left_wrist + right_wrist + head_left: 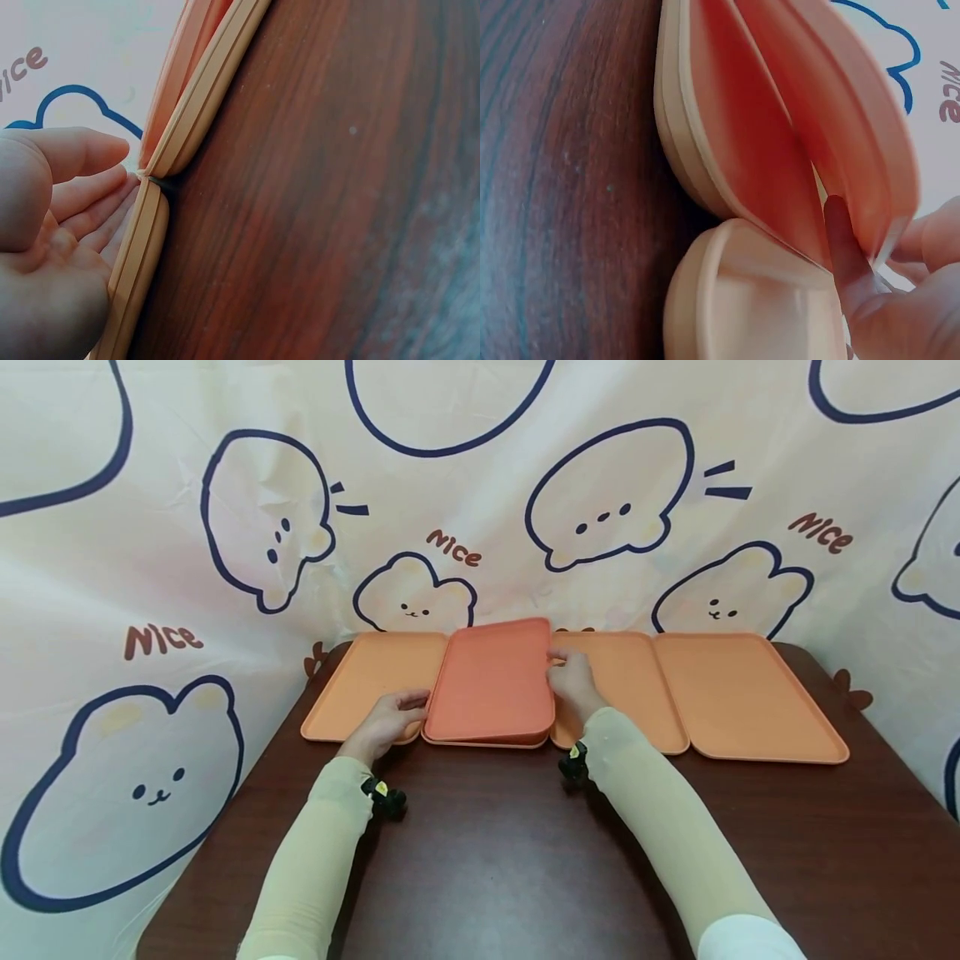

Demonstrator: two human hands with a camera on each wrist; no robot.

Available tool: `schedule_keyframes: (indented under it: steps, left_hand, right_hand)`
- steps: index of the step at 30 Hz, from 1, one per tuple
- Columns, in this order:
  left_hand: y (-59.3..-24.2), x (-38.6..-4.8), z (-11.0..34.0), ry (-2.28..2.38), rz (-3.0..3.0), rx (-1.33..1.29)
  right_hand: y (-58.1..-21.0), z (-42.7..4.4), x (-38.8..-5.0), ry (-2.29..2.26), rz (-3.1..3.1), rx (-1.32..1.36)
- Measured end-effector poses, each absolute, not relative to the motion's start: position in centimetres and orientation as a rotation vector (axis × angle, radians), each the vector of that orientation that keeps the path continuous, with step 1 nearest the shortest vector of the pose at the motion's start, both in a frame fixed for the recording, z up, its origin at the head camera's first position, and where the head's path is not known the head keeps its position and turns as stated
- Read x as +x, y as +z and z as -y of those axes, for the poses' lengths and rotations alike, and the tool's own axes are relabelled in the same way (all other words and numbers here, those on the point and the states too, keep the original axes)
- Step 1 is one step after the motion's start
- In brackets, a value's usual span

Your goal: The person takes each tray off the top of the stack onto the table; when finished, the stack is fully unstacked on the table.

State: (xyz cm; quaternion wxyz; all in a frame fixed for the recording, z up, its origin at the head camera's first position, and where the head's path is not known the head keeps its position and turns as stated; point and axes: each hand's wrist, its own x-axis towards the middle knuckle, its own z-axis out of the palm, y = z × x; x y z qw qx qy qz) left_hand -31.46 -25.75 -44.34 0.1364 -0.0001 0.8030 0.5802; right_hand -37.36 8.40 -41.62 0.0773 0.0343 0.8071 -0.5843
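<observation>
A coral-red tray [491, 677] lies over one of the orange trays, its right side lifted, as the gap in the right wrist view shows. My right hand [573, 681] pinches the red tray's right rim, with a finger under the raised edge [855, 135]. My left hand [386, 722] is at the red tray's left edge, over the right part of the leftmost orange tray [375, 672]. Its fingers are relaxed and hold nothing; whether the fingertips touch the red tray cannot be told. Beneath the red tray, the rim of an orange tray [217, 82] shows.
Right of the red tray lie two more orange trays, one partly behind my right hand [622, 693] and one at the far right [742, 693]. All stand side by side along the back of the dark wooden table [480, 852]. A printed curtain [480, 493] hangs behind.
</observation>
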Motion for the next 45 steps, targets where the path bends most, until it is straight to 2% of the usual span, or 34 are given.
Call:
schedule_keyframes:
  steps: [13,24,31,45]
  left_hand:
    - [-44.3,-31.4,25.5,1.673,-2.337,0.010]
    - [-44.2,-31.3,25.5,1.669,-2.343,-0.009]
    - [-44.0,-31.4,25.4,1.652,-2.353,0.000]
    - [-44.1,-31.5,25.5,1.647,-2.359,-0.008]
  right_hand:
    - [-41.3,-11.7,-36.7,-1.917,-2.260,0.185]
    - [-39.3,-14.4,-35.5,-1.748,-2.465,0.085]
    - [-38.5,-16.0,-35.2,-1.670,-2.377,0.047]
    - [-38.9,-17.3,-34.6,-1.461,-2.496,-0.272]
